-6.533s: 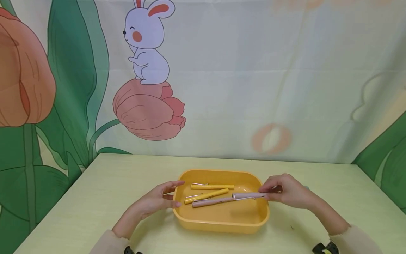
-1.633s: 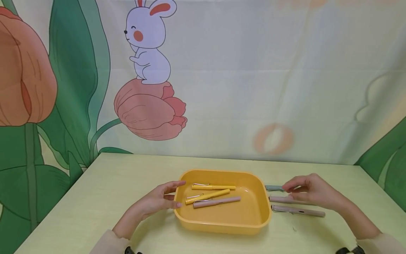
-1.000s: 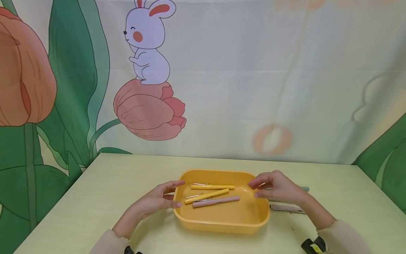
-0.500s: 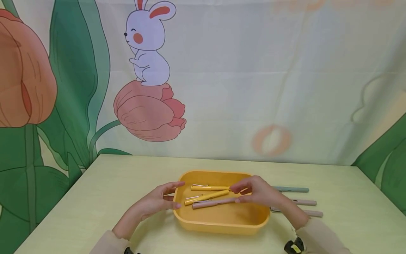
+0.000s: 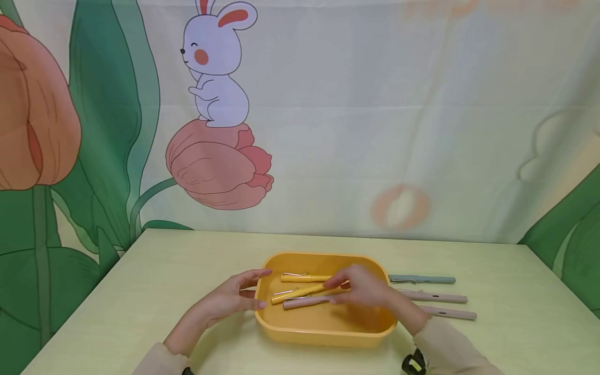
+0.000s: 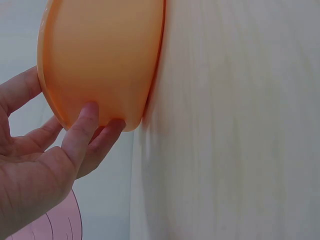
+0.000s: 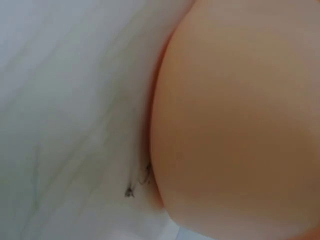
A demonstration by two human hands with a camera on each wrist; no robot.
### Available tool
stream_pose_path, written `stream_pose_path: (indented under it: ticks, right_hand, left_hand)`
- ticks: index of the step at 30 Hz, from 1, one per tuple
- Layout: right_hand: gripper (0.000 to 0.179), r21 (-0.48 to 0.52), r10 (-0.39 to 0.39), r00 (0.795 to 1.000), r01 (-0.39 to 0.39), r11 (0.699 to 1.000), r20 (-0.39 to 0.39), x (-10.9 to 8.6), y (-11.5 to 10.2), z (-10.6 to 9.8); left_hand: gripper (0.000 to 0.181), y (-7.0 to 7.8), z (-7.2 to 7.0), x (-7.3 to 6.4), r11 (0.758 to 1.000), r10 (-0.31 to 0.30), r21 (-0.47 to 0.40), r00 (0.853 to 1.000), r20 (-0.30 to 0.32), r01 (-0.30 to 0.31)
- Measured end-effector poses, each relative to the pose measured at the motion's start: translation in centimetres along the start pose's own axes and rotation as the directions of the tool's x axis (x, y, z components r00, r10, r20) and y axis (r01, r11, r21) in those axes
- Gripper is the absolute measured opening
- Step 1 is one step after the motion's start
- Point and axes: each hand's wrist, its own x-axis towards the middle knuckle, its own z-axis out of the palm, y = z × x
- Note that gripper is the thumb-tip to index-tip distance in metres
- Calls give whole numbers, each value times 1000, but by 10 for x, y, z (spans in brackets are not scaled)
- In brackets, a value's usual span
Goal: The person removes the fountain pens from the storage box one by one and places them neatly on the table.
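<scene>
- The yellow tray (image 5: pixel 323 337) sits on the table (image 5: pixel 197 260), long axis nine-to-three.
- The left hand (image 5: pixel 225 299) holds its nine o'clock end, thumb and fingers spread round the wall.
- Inside, the upper yellow pen (image 5: pixel 304 278) lies nine-to-three, clip end at nine.
- Below it, the lower yellow pen (image 5: pixel 300 293) slants between three and two, clip end toward eight.
- The mauve pen (image 5: pixel 307 301) tilts less, clip end also left.
- The right hand (image 5: pixel 361 289), blurred, bends its fingers over the pens' three o'clock ends; whether they pinch one, I cannot tell.
- Outside at three o'clock, a teal pen (image 5: pixel 428 279) lies nearly nine-to-three.
</scene>
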Motion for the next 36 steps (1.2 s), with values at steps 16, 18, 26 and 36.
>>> stream_pose_path:
  ticks: [16,18,26,36]
  right_hand:
    - [16,-148,-43,997,53,988,71,15,-3,18]
    - [13,-187,-52,996,65,980,74,17,-4,20]
    - [9,-254,-55,997,68,965,60,22,-5,26]
    - [10,-238,-59,997,70,969,53,19,-10,24]
  left_hand:
    - [68,-5,-1,1,1000,1,-21,1000,1,-1]
    - [68,-5,-1,1,1000,-3,-16,1000,-3,3]
    - [69,-2,0,0,1000,-3,-14,1000,1,3]
    - [70,-2,0,0,1000,12,0,1000,16,-12]
